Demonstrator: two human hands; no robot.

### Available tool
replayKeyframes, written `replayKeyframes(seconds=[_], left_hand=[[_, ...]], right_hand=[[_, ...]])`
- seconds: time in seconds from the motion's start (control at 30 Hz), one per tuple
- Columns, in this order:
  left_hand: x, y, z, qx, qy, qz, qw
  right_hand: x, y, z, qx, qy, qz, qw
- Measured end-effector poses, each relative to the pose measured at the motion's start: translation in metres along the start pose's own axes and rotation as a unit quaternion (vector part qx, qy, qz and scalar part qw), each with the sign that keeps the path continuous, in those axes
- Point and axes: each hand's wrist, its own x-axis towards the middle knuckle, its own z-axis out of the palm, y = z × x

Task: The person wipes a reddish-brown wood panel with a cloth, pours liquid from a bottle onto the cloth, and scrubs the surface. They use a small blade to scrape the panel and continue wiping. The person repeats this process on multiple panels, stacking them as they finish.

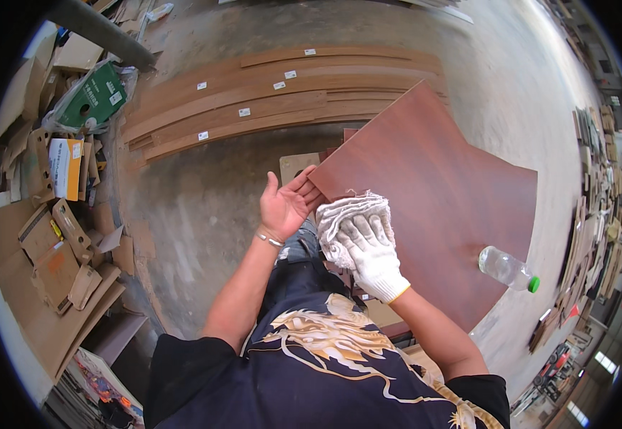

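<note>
Gloved in white, the right hand (374,256) lies over a folded white cloth (335,214) at the centre of the frame, fingers slightly apart; I cannot tell whether the thumb pinches it. Just left of it, the bare left hand (286,209) is open, palm up, its fingertips at the left corner of the reddish-brown wood-grain panel (443,193), which spreads from the centre to the right of the frame. I judge this panel stiff, awkwardly broad and fairly heavy, its smooth face likely to slide under a palm, so I'd take it by two opposite edges and spare the corners from chipping. Tilting it could upset the green-capped clear bottle (502,267) at the right. Farther out, long brown boards (268,89) lie across the upper frame, with cardboard (57,275) piled at the left
</note>
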Motion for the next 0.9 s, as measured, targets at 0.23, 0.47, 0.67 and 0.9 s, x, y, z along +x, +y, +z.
replayKeyframes(seconds=[0.23,0.47,0.67,0.9], left_hand=[[-0.010,-0.010,0.000,0.099,0.033,0.115,0.988],[-0.019,-0.011,0.020,0.058,0.135,0.050,0.988],[-0.010,-0.012,0.022,0.039,0.117,0.008,0.992],[-0.005,-0.016,0.036,0.099,0.252,-0.003,0.963]], right_hand=[[0.124,-0.014,0.037,0.045,0.051,-0.047,0.997],[0.151,0.078,-0.044,0.058,0.155,-0.106,0.980],[0.178,0.157,-0.025,-0.135,0.208,0.024,0.968],[0.175,0.147,-0.056,-0.034,0.182,-0.042,0.982]])
